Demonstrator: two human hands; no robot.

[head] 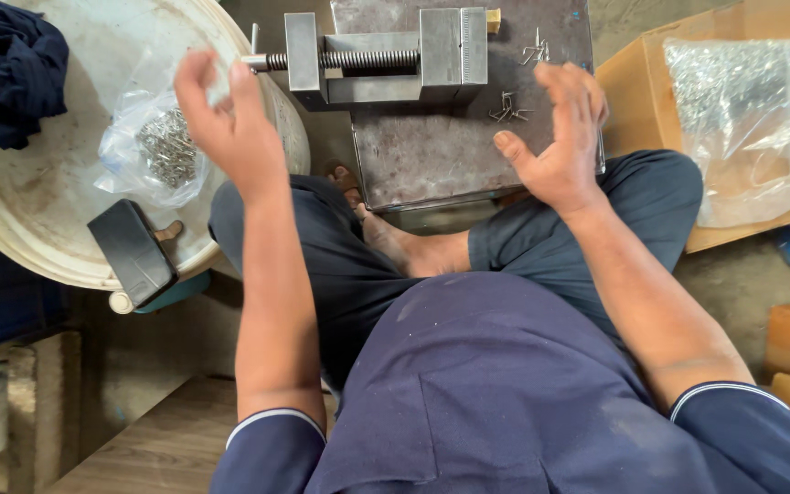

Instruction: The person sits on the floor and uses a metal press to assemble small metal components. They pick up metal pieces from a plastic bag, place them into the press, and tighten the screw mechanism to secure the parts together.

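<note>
Both hands are hovering open and empty: right hand (pixel 561 137) is nearest the pins (pixel 508 110), lying at its eleven o'clock on the steel block (pixel 432 155); left hand (pixel 226 119) is hanging beside the bag (pixel 153 146).

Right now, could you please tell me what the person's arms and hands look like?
Both forearms are bare. The left hand and right hand wear no gloves, rings or watch. Each upper arm has a short dark-blue sleeve with a thin white stripe at the cuff, matching the shirt.
</note>
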